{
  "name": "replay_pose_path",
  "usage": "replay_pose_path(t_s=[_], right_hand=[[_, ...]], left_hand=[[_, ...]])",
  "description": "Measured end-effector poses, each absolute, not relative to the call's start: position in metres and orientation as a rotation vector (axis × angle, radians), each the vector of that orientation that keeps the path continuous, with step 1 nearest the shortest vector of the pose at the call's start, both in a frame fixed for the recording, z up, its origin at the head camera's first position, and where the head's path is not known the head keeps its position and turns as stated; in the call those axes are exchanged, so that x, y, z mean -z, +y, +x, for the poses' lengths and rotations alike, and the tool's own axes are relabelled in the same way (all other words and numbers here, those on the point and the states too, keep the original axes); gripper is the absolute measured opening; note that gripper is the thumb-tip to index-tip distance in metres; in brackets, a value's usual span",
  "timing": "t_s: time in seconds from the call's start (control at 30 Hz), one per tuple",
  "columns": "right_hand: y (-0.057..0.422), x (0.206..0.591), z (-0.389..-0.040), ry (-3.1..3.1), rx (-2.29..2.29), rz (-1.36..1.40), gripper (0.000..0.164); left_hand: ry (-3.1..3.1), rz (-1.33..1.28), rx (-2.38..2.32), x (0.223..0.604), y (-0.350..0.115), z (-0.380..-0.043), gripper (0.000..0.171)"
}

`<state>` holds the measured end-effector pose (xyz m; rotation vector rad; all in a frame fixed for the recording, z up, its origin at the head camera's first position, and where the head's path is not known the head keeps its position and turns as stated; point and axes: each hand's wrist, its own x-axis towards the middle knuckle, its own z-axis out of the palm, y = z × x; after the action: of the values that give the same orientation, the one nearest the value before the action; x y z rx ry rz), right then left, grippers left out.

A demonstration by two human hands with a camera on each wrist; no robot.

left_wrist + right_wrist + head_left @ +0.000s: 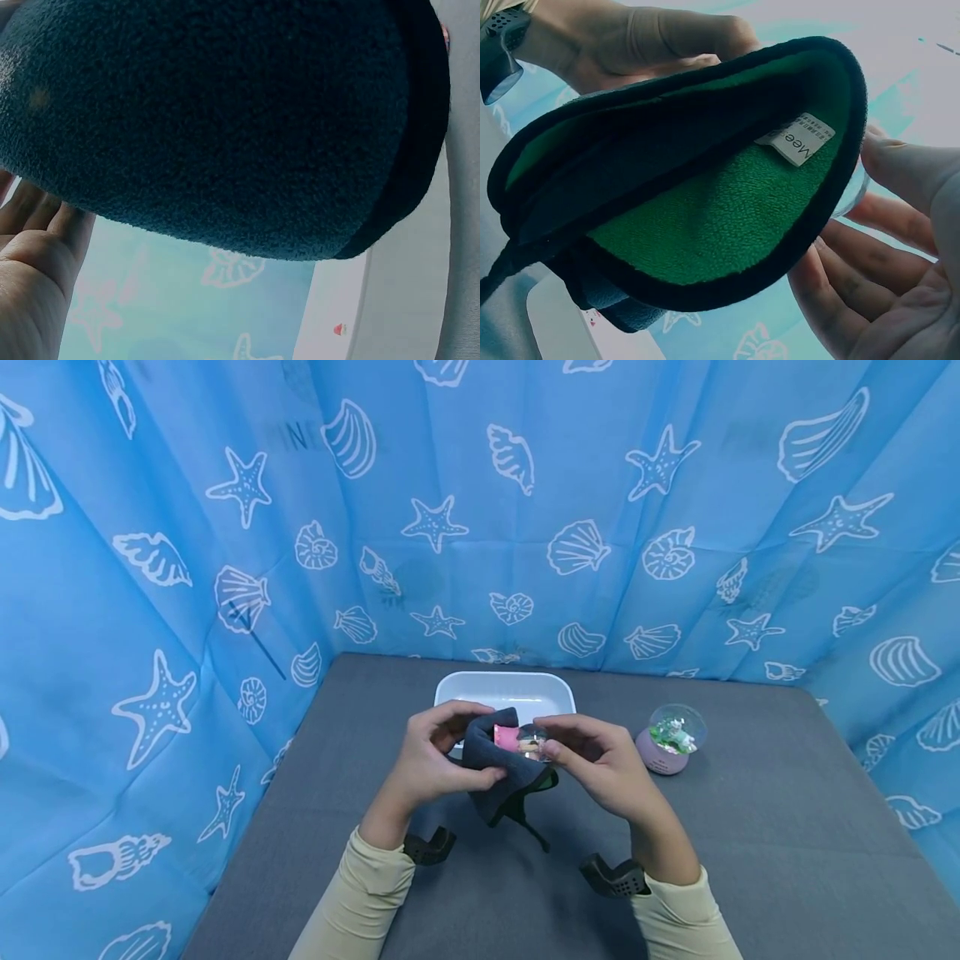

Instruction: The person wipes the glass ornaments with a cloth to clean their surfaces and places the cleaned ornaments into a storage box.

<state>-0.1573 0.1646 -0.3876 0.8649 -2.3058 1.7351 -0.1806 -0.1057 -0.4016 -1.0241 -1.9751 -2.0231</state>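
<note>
A dark grey towel [517,772] with black edging is folded around a small snow globe with a pink base [506,738], both raised in front of the white tray. My left hand [431,756] grips the towel, thumb on its near side and fingers behind. With thumb and fingertips my right hand [603,764] pinches the globe's clear dome. The right wrist view shows the towel's green underside [720,217] and a white label [801,139]; most of the globe is hidden there. Plush towel [217,127] fills much of the left wrist view.
A white tray [525,685] stands just behind the hands. To the right, a larger snow globe with a lilac base [663,754] sits on the grey tablecloth [780,793]. The blue curtain [465,577] with white shells hangs behind and at both sides.
</note>
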Motion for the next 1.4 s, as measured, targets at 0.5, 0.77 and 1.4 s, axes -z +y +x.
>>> replay_pose_path(t_s=[0.5,0.77,1.4], right_hand=[[0.1634,0.3882,-0.1591,-2.291,-1.757,0.832,0.024],[0.1624,0.387,-0.1585,-2.274,-1.744,0.81,0.025],[0.1648,0.3817,-0.1553,-2.231,-1.726,0.759,0.028]], left_hand=[[-1.957,-1.035,2.006,0.402,-0.1041,-0.1812,0.062],[-1.948,-0.968,2.022,0.4009,-0.1062,-0.1819,0.065],[-1.97,-0.938,2.054,0.4012,-0.1075,-0.1829,0.067]])
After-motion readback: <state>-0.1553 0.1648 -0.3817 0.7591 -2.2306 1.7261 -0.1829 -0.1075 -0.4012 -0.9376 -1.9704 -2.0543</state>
